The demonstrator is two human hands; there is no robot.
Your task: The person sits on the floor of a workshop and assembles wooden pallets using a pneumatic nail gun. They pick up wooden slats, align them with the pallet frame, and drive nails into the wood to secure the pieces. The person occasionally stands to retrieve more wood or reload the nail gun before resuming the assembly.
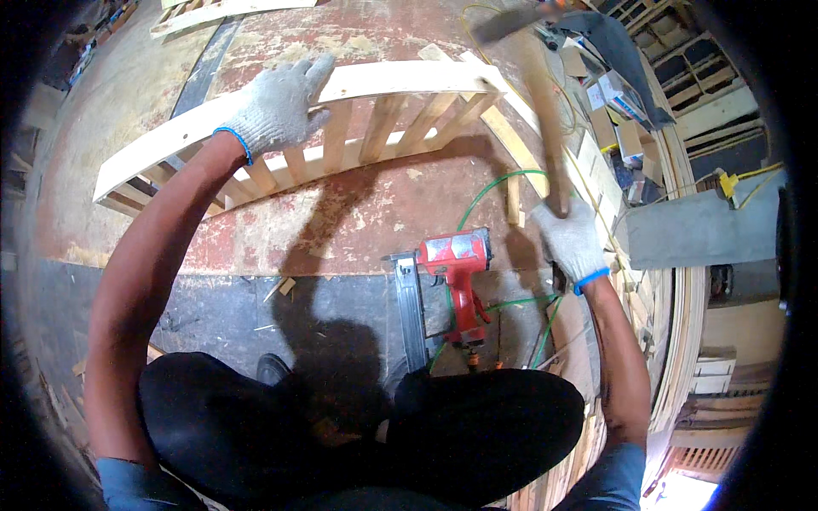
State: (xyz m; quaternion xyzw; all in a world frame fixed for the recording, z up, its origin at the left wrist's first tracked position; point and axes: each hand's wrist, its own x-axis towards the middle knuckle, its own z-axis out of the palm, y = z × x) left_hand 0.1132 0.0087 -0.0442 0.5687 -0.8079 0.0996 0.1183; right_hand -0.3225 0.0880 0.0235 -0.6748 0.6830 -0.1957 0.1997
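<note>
Bracing against the top board [400,78] now, left hand [271,106] laid across it, left of its middle! Fingers [313,75] stretched nearly straight beyond the far edge, thumb out to the side, spread on the wood rather than wrapped round it. And over on the right, gripping a hammer [548,128] with the right hand [573,238], fingers closed firmly round the lower end of the wooden handle! Up high with it too, dark head [511,24] blurred near the upper edge of the view, well apart from the board. Grey-white knit on both hands, trimmed with blue cuffs [591,279].

Now to the slatted wooden frame [382,128] under that left hand: out in front on the worn reddish floor [392,209], one long pale board above, another below, a row of slats in between.

Closer in, just beyond the knees [486,426], a red nailer [460,298], with a long dark magazine [411,311] on its left and a green hose [520,301] looping out to its right. Off to its left, a small wood offcut [287,286]. And away at the far right, cardboard boxes [632,140], then long boards [682,341] stacked in a line.
</note>
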